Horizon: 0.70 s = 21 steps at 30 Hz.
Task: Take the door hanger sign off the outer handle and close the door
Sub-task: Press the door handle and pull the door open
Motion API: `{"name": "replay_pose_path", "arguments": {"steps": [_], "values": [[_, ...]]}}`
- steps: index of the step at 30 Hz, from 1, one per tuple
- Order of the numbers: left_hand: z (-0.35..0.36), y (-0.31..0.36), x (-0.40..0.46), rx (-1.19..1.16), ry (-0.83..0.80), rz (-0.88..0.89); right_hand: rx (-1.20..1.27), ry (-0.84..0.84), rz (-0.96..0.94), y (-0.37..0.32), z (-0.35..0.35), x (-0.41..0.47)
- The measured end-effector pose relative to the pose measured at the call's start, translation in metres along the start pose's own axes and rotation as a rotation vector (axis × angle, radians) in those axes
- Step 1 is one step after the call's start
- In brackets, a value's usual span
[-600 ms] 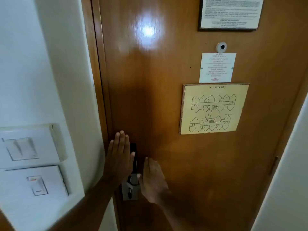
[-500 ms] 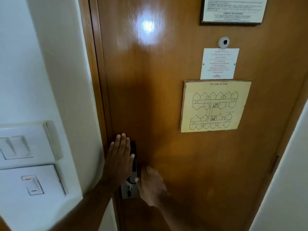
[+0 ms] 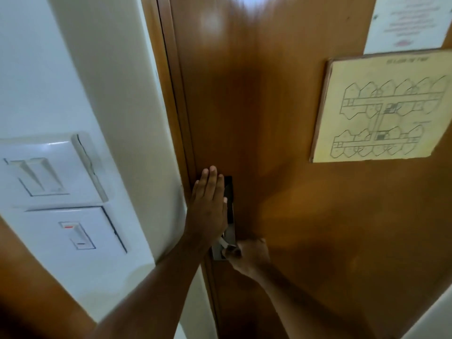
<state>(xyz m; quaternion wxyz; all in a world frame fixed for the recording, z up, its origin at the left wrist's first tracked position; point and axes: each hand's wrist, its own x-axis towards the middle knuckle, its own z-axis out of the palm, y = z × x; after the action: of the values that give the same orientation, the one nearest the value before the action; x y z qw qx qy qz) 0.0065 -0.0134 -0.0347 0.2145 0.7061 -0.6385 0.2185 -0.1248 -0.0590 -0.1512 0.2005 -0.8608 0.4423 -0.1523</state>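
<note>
The brown wooden door (image 3: 281, 143) fills the view and sits flush in its frame. My left hand (image 3: 209, 206) lies flat, fingers together, on the door's left edge over the dark lock plate (image 3: 230, 199). My right hand (image 3: 248, 254) is lower, fingers curled around the metal handle or latch (image 3: 221, 248) at the bottom of the lock plate. No door hanger sign is in view.
White wall switches (image 3: 49, 177) sit on the wall to the left, with a second switch (image 3: 75, 234) below. A yellow fire-escape plan (image 3: 381, 106) and a white notice (image 3: 408, 20) hang on the door. A white wall edge (image 3: 437, 311) shows at lower right.
The camera has moved closer to the door. My right hand dropped from flat on the door and curled onto the latch. My left hand stays flat on the door edge.
</note>
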Motion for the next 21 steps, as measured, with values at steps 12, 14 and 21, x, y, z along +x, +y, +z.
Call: {"name": "replay_pose_path", "arguments": {"steps": [12,14,21], "values": [[-0.009,0.004,-0.023,0.077,-0.040,-0.026,-0.114,0.056,-0.157,-0.001,-0.007,-0.023],[-0.015,0.008,-0.032,0.094,-0.035,-0.032,-0.238,0.024,-0.201,-0.004,-0.019,-0.033],[-0.044,0.004,-0.074,0.144,0.060,0.162,-0.458,0.025,-0.211,-0.026,-0.043,-0.088]]}}
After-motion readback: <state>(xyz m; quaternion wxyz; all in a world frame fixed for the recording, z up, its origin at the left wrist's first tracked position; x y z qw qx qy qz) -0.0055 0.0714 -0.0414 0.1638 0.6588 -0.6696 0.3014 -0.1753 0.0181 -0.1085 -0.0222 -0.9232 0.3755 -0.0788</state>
